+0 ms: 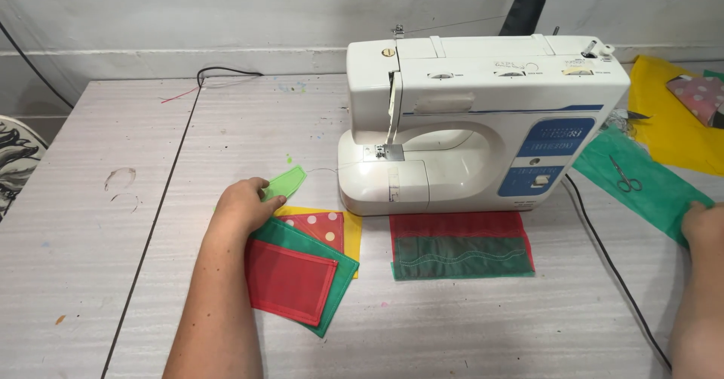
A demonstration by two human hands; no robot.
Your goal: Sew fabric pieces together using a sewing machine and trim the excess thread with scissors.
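The left hand (243,207) lay curled, its fingers pinching a small light-green fabric piece (285,184) just past the fingertips; under its heel sat a stack of red and green patches (296,277). A thin thread (326,169) ran from the piece toward the sewing machine (483,122) beyond, so a tug could probably snap it or drag the piece. The right hand (705,224) pressed a green cloth (641,179); whether it gripped, I could not tell. Scissors (624,175) farther on might have slid off.
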